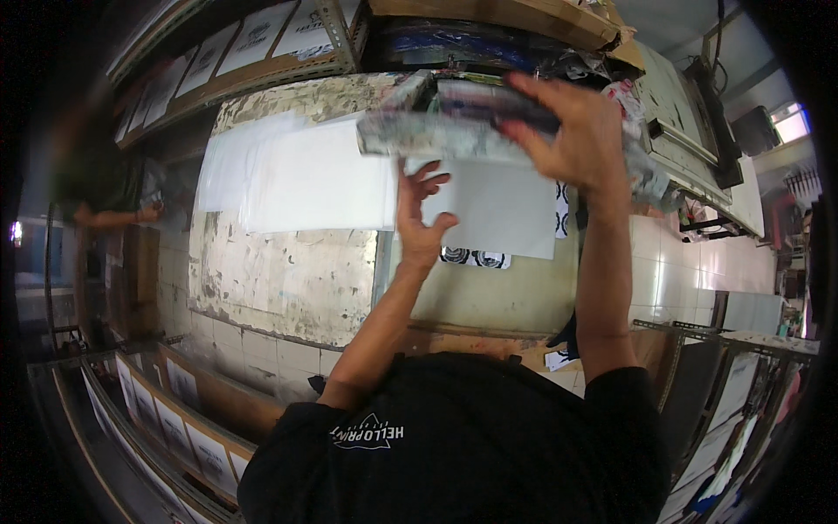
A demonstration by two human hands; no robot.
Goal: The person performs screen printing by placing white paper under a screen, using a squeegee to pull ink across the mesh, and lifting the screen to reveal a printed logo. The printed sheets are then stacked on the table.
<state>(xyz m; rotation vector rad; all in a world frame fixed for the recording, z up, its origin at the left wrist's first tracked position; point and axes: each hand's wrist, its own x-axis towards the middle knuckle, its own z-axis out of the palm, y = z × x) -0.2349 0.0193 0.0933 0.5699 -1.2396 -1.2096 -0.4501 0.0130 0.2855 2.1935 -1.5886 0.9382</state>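
Observation:
A stained screen-printing frame (419,134) is tilted up over the far side of the worktable, smeared by motion. My right hand (580,131) is at its near edge, thumb and fingers closed around it; blur hides the exact contact. Below the frame lies a plain pale grey sheet (502,205), with black round-patterned prints (476,257) showing from under its edges. My left hand (423,210) hovers at the sheet's left edge, fingers spread and curved, holding nothing. Beside it on the left lie white translucent sheets (314,179), overlapping one another.
The paint-flecked worktable (279,279) extends to the left. Shelving with white printed panels (253,39) stands behind it, and a similar rack (175,428) is at lower left. Another person's arm (118,216) shows at far left. Pale machinery (681,131) stands at right.

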